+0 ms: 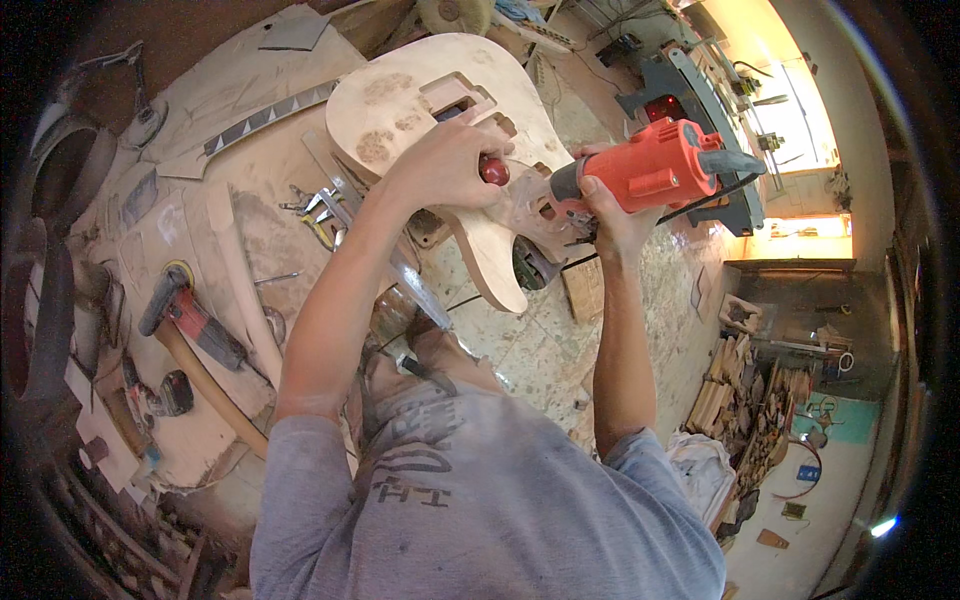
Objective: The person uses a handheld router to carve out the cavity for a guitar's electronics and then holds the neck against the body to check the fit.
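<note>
A pale, unfinished electric guitar body (520, 85) with routed cavities lies on the bench in front of me. Over its near right part is a red hand router (655, 165), its motor tilted toward the right. My right hand (618, 215) wraps round the lower motor housing, beside the dark collar. The fingers of my left hand (445, 165) curl about a dark red round knob (494, 171) at the tool's base, and the wrist rests close over the guitar body. My hand and the base hide the router's bit.
Calipers (325, 217) lie left of the guitar body. Farther left are a red-and-black power tool (200, 320), a cordless drill (165, 393) and a long wooden piece (243, 285). A grey machine (700, 140) stands right; wood offcuts (745, 400) are piled lower right.
</note>
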The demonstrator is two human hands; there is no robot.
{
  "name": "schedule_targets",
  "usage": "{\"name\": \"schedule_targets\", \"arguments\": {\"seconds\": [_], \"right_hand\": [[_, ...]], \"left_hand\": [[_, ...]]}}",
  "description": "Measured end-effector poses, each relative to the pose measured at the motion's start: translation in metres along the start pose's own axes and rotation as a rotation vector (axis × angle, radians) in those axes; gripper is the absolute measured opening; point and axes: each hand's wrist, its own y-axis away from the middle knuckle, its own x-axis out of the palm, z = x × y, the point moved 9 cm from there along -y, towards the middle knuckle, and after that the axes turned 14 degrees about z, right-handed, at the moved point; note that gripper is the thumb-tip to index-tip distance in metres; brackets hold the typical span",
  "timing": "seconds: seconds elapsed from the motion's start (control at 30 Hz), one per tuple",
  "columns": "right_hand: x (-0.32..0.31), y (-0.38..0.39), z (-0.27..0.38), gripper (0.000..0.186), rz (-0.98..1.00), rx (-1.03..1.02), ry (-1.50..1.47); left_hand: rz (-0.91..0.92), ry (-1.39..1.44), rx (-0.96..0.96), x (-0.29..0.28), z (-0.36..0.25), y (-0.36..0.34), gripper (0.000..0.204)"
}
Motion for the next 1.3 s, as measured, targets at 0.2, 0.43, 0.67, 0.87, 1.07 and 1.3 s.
{"name": "schedule_targets", "arguments": {"seconds": [0.2,0.43,0.67,0.87,1.07,1.3], "right_hand": [[-0.003,-0.002,-0.001,0.078,0.008,0.0,0.035],[-0.006,-0.003,-0.004,0.079,0.006,0.003,0.039],[-0.007,-0.005,-0.002,0.078,-0.005,-0.014,0.039],[-0.011,-0.005,-0.005,0.079,-0.009,0.008,0.05],[-0.011,-0.008,-0.005,0.081,-0.004,-0.002,0.032],[-0.015,-0.009,-0.009,0.082,-0.011,-0.007,0.032]], "left_hand": [[0.041,0.035,-0.068,0.0,0.001,0.0,0.042],[-0.006,0.01,-0.08,0.001,0.003,0.001,0.04],[0.013,-0.004,-0.072,0.006,0.008,-0.002,0.031],[0.022,0.0,-0.084,0.003,0.002,-0.002,0.039],[-0.015,-0.036,-0.094,0.001,0.002,0.0,0.044],[-0.012,-0.054,-0.086,0.004,0.005,-0.003,0.043]]}}
